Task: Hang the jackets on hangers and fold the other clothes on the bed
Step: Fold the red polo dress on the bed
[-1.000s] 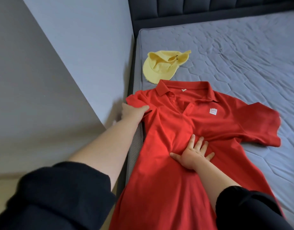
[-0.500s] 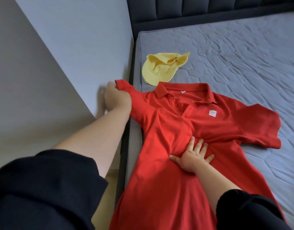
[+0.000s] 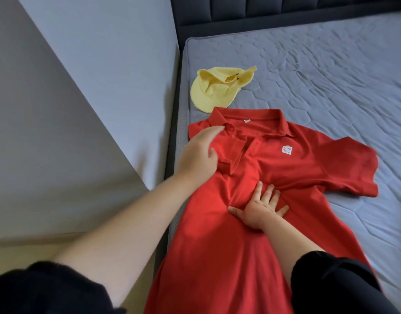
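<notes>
A red polo shirt (image 3: 285, 173) with a small white chest label lies face up along the left edge of the grey mattress (image 3: 319, 71), its hem hanging toward me. Its left sleeve is folded inward over the chest near the collar. My left hand (image 3: 199, 155) lies on that folded sleeve with fingers extended, pressing it down. My right hand (image 3: 260, 211) presses flat on the shirt's middle, fingers spread. The right sleeve lies spread out on the mattress.
A yellow cap (image 3: 217, 87) lies on the mattress just beyond the collar. A grey wall (image 3: 93, 87) runs close along the bed's left side, with a dark padded headboard (image 3: 262, 12) at the far end. Bare mattress extends to the right.
My left hand carried the left sleeve from out by the wall inward over the chest and now presses it down. My right hand stayed in place.
</notes>
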